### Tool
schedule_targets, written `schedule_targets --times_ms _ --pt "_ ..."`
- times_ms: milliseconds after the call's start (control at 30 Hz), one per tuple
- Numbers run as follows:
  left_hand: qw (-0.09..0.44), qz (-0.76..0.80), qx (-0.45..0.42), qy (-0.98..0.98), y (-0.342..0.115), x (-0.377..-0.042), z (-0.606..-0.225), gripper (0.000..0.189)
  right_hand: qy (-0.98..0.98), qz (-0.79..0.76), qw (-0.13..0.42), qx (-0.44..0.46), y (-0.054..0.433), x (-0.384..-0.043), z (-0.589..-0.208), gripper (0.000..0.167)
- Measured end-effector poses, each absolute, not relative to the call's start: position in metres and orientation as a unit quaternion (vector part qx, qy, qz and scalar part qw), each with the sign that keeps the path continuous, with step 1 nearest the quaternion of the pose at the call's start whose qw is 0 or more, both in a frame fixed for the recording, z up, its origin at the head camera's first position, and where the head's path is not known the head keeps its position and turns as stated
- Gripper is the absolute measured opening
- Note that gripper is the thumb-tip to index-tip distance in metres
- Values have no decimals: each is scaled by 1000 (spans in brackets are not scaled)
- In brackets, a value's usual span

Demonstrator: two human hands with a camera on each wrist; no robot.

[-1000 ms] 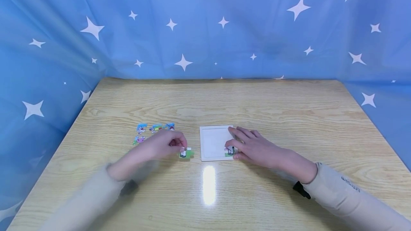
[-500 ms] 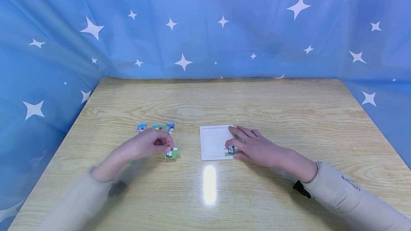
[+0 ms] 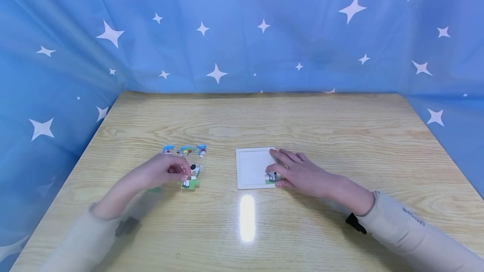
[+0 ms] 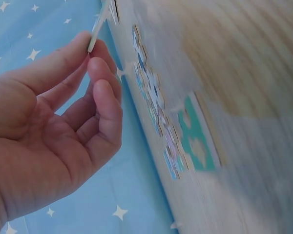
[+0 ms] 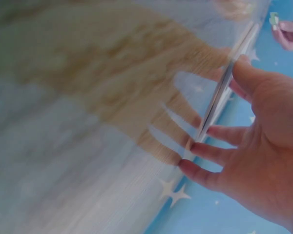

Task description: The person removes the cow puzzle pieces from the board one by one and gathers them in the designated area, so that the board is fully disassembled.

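Between thumb and fingertips my left hand [image 3: 160,171] pinches a jigsaw piece [image 3: 191,184], green with white legs drawn on it. In the left wrist view this piece [image 4: 94,39] appears nearly edge-on, raised off the table. My right hand [image 3: 302,174] rests with spread fingers on the right side of a white puzzle tray [image 3: 251,167]. Its index finger reaches over the rim by another jigsaw piece [image 3: 271,178], which lies in the tray's near right corner and is partly covered. In the right wrist view the fingertips and thumb touch the tray's edge [image 5: 217,100].
Behind the left hand lie several loose jigsaw pieces [image 3: 185,150], some hidden by it. A black-and-white piece [image 3: 196,168] is just beyond the held one. A green piece [image 4: 201,134] lies nearer the wrist. A blue star-patterned curtain [image 3: 242,32] surrounds the wooden table [image 3: 321,125].
My left hand has moved left, away from the tray, carrying the jigsaw piece towards the loose pieces. The black-and-white piece has come into sight. My right hand has stayed in place.
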State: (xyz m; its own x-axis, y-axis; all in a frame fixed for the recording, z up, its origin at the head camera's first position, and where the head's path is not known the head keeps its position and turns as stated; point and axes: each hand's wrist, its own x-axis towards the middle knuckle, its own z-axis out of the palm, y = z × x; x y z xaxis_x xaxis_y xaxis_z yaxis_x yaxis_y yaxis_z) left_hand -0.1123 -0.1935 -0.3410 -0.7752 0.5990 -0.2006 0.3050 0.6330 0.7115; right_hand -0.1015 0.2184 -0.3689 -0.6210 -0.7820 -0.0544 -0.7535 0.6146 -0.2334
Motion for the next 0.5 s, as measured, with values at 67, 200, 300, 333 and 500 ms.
schedule_targets --times_ms 67,200,300,333,500 --pt "219 338 244 882 -197 -111 -341 12 895 -95 75 -430 218 -102 -369 32" --pt "223 335 227 887 -202 -110 -341 11 895 -95 71 -429 218 -102 -369 33" --pt "220 335 224 889 -206 -108 -342 10 896 -93 69 -429 219 -102 -369 33" --pt "220 335 220 890 -207 -108 -342 9 896 -93 69 -429 219 -102 -370 32" --pt "216 327 208 896 -213 -105 -342 9 895 -94 72 -430 219 -102 -370 32"
